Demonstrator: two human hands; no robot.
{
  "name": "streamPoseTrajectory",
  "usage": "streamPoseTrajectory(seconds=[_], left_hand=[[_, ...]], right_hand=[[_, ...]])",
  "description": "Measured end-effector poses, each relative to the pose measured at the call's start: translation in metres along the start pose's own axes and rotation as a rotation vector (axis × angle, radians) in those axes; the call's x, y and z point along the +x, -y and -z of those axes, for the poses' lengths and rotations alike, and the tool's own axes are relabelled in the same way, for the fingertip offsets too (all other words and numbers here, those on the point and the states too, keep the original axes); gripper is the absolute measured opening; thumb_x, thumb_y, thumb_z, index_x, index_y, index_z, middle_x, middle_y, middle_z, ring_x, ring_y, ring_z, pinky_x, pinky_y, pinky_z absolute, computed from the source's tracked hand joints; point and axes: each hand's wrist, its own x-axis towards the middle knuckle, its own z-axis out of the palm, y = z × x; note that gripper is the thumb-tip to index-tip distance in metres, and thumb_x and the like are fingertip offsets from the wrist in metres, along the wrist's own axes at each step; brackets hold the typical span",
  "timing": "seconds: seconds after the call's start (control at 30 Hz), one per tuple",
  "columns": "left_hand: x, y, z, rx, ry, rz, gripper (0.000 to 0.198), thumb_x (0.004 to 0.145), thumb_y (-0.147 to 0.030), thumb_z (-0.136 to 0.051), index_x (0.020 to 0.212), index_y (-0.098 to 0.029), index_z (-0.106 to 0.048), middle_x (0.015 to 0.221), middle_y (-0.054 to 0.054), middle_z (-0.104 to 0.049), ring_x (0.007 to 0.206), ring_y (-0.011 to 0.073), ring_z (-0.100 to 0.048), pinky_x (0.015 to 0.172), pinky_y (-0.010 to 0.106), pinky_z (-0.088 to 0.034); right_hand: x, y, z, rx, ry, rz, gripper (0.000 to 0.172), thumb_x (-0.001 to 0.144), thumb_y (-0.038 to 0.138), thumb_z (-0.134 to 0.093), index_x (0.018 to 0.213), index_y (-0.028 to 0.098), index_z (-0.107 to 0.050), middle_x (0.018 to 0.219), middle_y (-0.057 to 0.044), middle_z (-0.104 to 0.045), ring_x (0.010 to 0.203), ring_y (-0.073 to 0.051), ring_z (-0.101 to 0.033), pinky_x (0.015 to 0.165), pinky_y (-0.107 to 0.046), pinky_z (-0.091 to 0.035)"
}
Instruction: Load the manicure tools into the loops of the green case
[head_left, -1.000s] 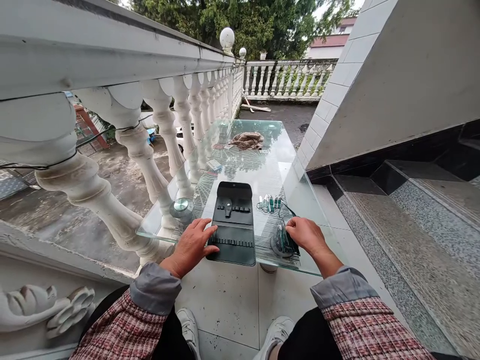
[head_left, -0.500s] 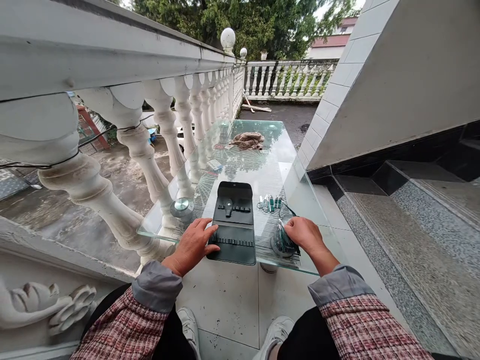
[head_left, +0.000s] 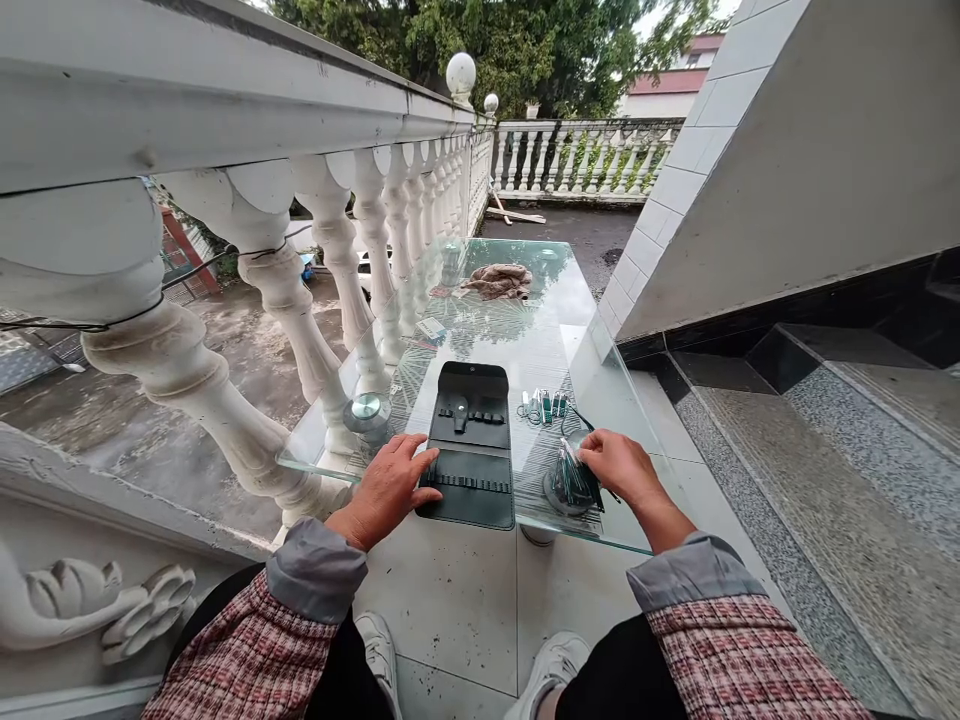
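A black manicure case lies unfolded on the glass table, its rows of elastic loops showing and one dark tool or flap in the upper part. My left hand rests at the case's left edge, fingers stretched and thumb apart. To the right, a bundle of slim metal manicure tools leans in a round holder. My right hand is at the tops of these tools, thumb and fingers pinched together; what is between them is hidden. Nail clippers and small scissors lie just beyond.
A crumpled brown cloth lies toward the table's far end, with a small card or packet nearer. A round metal-topped disc is left of the case. White balusters line the left; stone steps rise on the right.
My right hand has shifted slightly right and up at the tool bundle, still pinched. My left hand stays by the case. The view has moved a little.
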Motion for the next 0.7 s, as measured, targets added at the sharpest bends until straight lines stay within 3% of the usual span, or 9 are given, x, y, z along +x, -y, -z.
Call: streamPoseTrajectory(seconds=[0.43, 0.7], left_hand=[[0.0, -0.001, 0.0, 0.018, 0.013, -0.005, 0.054, 0.064, -0.031, -0.079, 0.111, -0.017, -0.056, 0.12, 0.014, -0.052, 0.109, 0.0286, -0.049, 0.091, 0.044, -0.045], [-0.001, -0.001, 0.001, 0.001, 0.003, 0.004, 0.054, 0.064, -0.031, -0.079, 0.111, -0.019, -0.055, 0.12, 0.012, -0.051, 0.109, 0.0279, -0.049, 0.091, 0.044, -0.046]], right_hand=[[-0.005, 0.016, 0.0, -0.149, -0.012, 0.058, 0.021, 0.075, 0.018, -0.045, 0.07, 0.019, -0.065, 0.083, -0.01, -0.068, 0.079, -0.022, -0.061, 0.056, -0.027, -0.03], [-0.007, 0.015, 0.002, -0.149, 0.01, 0.07, 0.02, 0.076, 0.023, -0.046, 0.068, 0.02, -0.065, 0.078, -0.007, -0.067, 0.076, -0.02, -0.061, 0.055, -0.025, -0.03]])
